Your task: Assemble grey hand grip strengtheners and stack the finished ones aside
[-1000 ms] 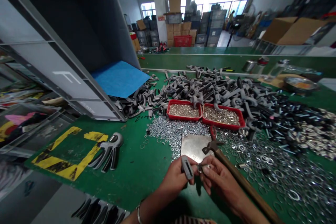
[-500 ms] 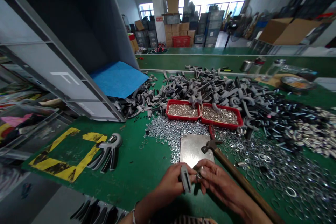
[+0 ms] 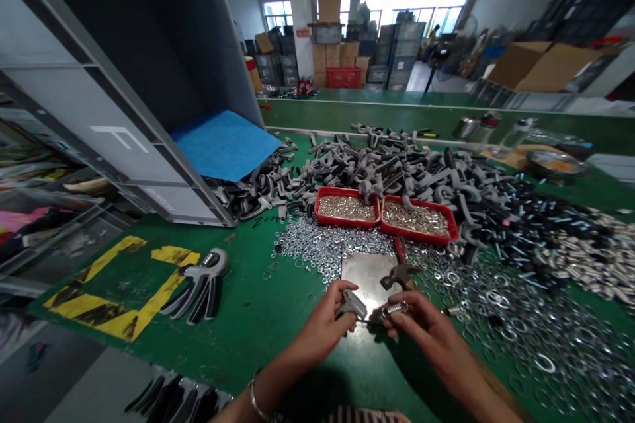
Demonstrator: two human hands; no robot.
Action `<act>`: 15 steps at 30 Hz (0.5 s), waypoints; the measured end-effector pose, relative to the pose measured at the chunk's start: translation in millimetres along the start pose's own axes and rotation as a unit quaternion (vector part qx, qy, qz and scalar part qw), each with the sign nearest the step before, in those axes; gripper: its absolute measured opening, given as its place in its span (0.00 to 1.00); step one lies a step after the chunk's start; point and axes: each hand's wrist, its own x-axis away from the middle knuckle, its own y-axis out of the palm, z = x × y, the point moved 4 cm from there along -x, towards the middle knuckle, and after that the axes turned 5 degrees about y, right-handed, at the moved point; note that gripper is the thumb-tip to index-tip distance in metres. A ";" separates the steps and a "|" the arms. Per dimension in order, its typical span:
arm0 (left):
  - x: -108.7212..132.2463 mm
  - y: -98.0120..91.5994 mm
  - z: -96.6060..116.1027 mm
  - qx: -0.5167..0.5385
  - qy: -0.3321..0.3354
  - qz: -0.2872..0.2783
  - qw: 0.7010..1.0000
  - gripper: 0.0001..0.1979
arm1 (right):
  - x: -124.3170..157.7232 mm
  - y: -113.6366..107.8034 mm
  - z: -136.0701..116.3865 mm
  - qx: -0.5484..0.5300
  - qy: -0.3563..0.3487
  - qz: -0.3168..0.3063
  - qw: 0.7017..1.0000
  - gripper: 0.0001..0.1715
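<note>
My left hand point(image 3: 325, 320) is closed around a grey handle-like part point(image 3: 353, 305), its end pointing right. In my right hand point(image 3: 424, 327) is a small dark part with a coiled metal spring point(image 3: 395, 308), pinched between thumb and fingers. The two pieces are close together over the near edge of a flat metal plate point(image 3: 364, 269); whether they touch is hard to tell. A claw hammer point(image 3: 397, 276) lies just beyond my right hand, its wooden shaft mostly hidden by that hand and forearm.
Two red trays point(image 3: 347, 221) of small metal pieces stand behind the plate. Loose rings point(image 3: 496, 304) spread to the right. Grey and black handles point(image 3: 387, 165) are heaped behind. A grey crate point(image 3: 163, 201) stands at left, near grey-black handled tools point(image 3: 206, 284) and yellow-black tape point(image 3: 109, 324).
Both hands have moved slightly up and apart, towards the plate. The grey part has turned from upright to nearly sideways, and the spring in my right hand now shows clearly.
</note>
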 end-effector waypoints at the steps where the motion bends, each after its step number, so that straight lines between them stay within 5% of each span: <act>1: -2.1 2.0 0.6 -0.006 0.006 0.012 1.000 0.22 | 0.4 3.2 0.6 -0.025 0.003 0.011 1.000 0.16; 10: -9.9 22.3 1.9 0.021 0.016 0.091 0.996 0.22 | -1.1 29.9 -4.1 -0.123 -0.020 0.124 0.985 0.19; 15: -4.6 29.6 -7.4 0.180 -0.032 -0.004 0.983 0.20 | 0.1 23.6 -8.6 -0.004 -0.073 0.083 0.994 0.14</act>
